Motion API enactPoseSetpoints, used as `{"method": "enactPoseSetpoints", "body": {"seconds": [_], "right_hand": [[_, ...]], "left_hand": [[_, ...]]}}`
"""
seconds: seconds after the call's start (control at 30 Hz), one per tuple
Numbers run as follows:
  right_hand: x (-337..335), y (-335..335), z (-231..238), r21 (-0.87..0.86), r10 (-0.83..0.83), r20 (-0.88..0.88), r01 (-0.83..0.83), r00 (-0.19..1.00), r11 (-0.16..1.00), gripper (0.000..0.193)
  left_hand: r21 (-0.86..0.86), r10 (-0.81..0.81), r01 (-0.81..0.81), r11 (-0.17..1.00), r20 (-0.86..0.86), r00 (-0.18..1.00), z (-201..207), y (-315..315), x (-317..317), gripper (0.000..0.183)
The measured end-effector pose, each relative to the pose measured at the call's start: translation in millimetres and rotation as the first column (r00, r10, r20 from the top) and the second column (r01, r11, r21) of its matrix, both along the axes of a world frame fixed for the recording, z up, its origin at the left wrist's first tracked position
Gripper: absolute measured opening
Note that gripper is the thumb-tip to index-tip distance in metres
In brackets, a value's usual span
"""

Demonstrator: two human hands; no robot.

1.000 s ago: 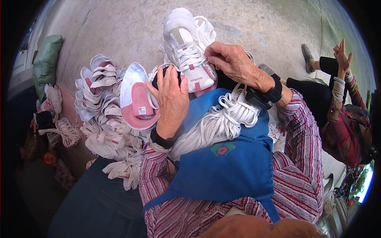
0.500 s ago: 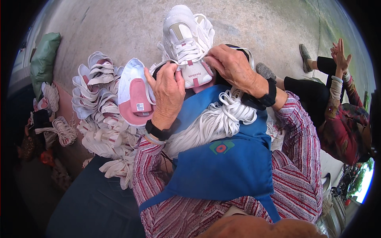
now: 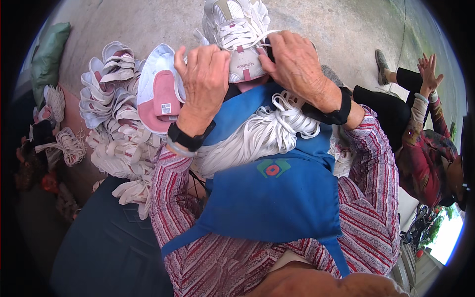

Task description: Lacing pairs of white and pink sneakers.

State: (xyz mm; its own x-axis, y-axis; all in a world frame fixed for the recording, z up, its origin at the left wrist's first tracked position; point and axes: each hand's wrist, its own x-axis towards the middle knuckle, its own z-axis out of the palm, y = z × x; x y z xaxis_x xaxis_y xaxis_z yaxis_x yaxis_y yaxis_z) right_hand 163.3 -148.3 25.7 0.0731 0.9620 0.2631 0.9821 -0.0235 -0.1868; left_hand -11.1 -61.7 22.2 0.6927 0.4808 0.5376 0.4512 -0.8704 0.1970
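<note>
A white and grey shoe upper (image 3: 247, 60) with pink tabs lies beyond my lap, its toe away from me. A white shoelace (image 3: 234, 35) crosses its front in several rows. My left hand (image 3: 202, 79) is at the upper's left edge, fingers curled; what they grip is hidden. At the right edge, my right hand (image 3: 296, 62) has its fingers closed where a lace end runs into them from the upper. Across the blue apron (image 3: 277, 203) on my lap lies a thick bundle of white laces (image 3: 252, 136), looped at its right end.
A pile of white shoe uppers (image 3: 121, 148) stands at my left, with a pink and white upper (image 3: 162, 94) leaning beside it. Farther left are a green sack (image 3: 49, 59) and another lace bundle (image 3: 69, 147). At the right sits another person (image 3: 428, 158) with hands raised.
My view has shifted, so the shoe upper sits higher in it. My left hand has drawn away from the lacing to the upper's left edge; my right hand stays at the right edge.
</note>
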Motion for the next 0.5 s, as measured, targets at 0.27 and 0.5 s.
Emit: {"method": "enactPoseSetpoints", "body": {"seconds": [0.27, 0.5], "right_hand": [[7.4, 2.1, -1.4, -0.029, 0.142, 0.019, -0.141, 0.99, 0.99, 0.023], [34.1, 8.1, -10.8, -0.025, 0.338, -0.388, -0.377, 0.857, 0.926, 0.025]], "left_hand": [[-0.78, -0.046, 0.165, 0.604, 0.173, 0.984, 5.1, -36.0, 16.6, 0.015], [-0.507, -0.012, 0.059, 0.86, 0.096, 0.995, -6.3, -17.7, 36.0, 0.019]]}}
